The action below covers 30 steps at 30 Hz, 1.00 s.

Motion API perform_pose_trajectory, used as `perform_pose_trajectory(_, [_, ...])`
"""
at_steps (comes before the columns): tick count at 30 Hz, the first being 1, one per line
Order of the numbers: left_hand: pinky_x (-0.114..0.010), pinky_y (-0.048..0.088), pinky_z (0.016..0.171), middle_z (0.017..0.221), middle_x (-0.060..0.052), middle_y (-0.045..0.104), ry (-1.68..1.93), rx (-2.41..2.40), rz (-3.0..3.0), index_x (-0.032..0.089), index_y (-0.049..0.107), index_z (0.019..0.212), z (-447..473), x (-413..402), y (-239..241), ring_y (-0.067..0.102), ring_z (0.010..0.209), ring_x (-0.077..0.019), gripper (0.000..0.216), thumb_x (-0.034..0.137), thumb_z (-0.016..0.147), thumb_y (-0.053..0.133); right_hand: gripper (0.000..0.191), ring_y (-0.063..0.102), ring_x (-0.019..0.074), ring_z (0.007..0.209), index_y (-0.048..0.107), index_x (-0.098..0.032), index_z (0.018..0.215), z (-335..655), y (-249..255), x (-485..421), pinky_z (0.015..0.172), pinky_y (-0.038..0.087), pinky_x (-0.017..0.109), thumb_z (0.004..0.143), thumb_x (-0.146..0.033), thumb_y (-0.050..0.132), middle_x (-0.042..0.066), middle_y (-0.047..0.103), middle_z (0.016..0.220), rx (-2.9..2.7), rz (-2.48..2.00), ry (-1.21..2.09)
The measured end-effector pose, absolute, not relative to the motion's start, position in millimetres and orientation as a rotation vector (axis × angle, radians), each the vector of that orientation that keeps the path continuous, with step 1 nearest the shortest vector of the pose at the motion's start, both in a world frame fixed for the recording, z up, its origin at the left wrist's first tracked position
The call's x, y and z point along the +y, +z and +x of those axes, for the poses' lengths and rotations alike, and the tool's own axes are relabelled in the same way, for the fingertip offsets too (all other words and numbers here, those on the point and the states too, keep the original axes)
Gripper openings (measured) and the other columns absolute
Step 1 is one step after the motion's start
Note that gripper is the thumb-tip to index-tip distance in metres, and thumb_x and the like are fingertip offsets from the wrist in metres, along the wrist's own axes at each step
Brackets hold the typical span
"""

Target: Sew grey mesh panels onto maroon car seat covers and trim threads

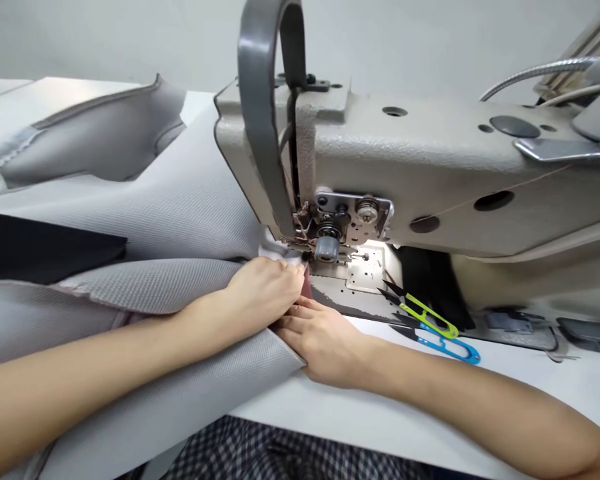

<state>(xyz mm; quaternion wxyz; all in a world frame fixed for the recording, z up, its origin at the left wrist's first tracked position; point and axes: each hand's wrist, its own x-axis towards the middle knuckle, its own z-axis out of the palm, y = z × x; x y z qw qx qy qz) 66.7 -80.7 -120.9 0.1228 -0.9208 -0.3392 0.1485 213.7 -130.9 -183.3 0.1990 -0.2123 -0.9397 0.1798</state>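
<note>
Thick grey textured fabric (180, 193) lies in folds over the table and runs up to the presser foot of a sewing machine (370, 153). My left hand (267, 290) is closed on the fabric right beside the foot, its fingertips bent down and partly hidden. Just below it, my right hand (325, 340) grips the fabric's near edge, with the fingers together and their tips tucked under the left hand. A small reddish piece (307, 285) shows between the hands and the needle plate (367, 267). The machine head covers the needle itself.
Green thread snips (430, 315) and blue thread snips (450, 343) lie to the right of the needle plate. A black strip (45, 247) rests on the fabric at left. Behind it is a sewn grey piece (100, 140). The white table's (380, 417) front edge is close to my body.
</note>
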Motion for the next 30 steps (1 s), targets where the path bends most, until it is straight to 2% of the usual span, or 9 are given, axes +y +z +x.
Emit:
perform_pose_trajectory(4, [-0.031,0.038,0.051,0.070,-0.007,0.063,0.379,-0.977,-2.669,0.012,0.062,0.091,63.2,-76.6,-125.3,0.061,0.057,-0.0209,0.017,0.011,0.093,0.045,0.032,0.058,0.0228,0.116,0.067,-0.008,0.116,212.2,-185.7,-128.1,0.116,0.034,0.037,0.090,-0.016,0.051,0.013,0.071,0.113,-2.630,-0.627,0.493])
perform_pose_trajectory(11, [-0.031,0.029,0.050,0.078,-0.006,0.067,0.520,-1.125,-2.755,0.015,0.062,0.090,66.9,-69.1,-117.6,0.062,0.062,-0.0231,0.014,0.013,0.093,0.048,0.040,0.050,0.0242,0.129,0.062,-0.007,0.128,216.0,-184.4,-122.0,0.121,0.025,0.038,0.091,-0.013,0.050,0.012,0.066,0.128,-2.605,-0.658,0.519])
perform_pose_trajectory(16, [-0.031,0.024,0.053,0.072,-0.005,0.066,0.520,-1.329,-2.831,0.017,0.063,0.085,68.5,-71.2,-109.8,0.060,0.062,-0.0215,0.020,0.016,0.095,0.045,0.062,0.040,0.0264,0.141,0.049,0.002,0.140,219.5,-179.2,-127.2,0.123,0.023,0.037,0.092,-0.036,0.060,0.020,0.053,0.144,-2.662,-0.582,0.638])
perform_pose_trajectory(21, [-0.030,0.028,0.058,0.080,-0.006,0.068,0.449,-1.458,-2.929,0.016,0.064,0.081,67.1,-73.9,-110.7,0.061,0.067,-0.0191,0.024,0.016,0.095,0.044,0.040,0.046,0.0250,0.136,0.061,-0.004,0.129,209.9,-193.0,-131.4,0.124,0.023,0.037,0.093,-0.017,0.050,0.014,0.061,0.137,-2.618,-0.615,0.511])
perform_pose_trajectory(26, [-0.029,0.026,0.056,0.072,-0.005,0.065,0.517,-1.457,-2.905,0.017,0.065,0.085,68.5,-70.9,-111.3,0.057,0.062,-0.0191,0.023,0.017,0.095,0.044,0.036,0.053,0.0251,0.127,0.066,-0.007,0.123,206.9,-200.8,-125.9,0.122,0.027,0.037,0.090,-0.015,0.051,0.011,0.067,0.126,-2.607,-0.625,0.427])
perform_pose_trajectory(30, [-0.029,0.029,0.057,0.072,-0.005,0.064,0.569,-1.427,-2.870,0.016,0.065,0.090,74.2,-69.3,-108.3,0.057,0.062,-0.0206,0.020,0.016,0.094,0.045,0.034,0.055,0.0249,0.123,0.068,-0.009,0.119,207.8,-201.3,-120.1,0.121,0.028,0.037,0.089,-0.013,0.052,0.009,0.069,0.121,-2.596,-0.667,0.396])
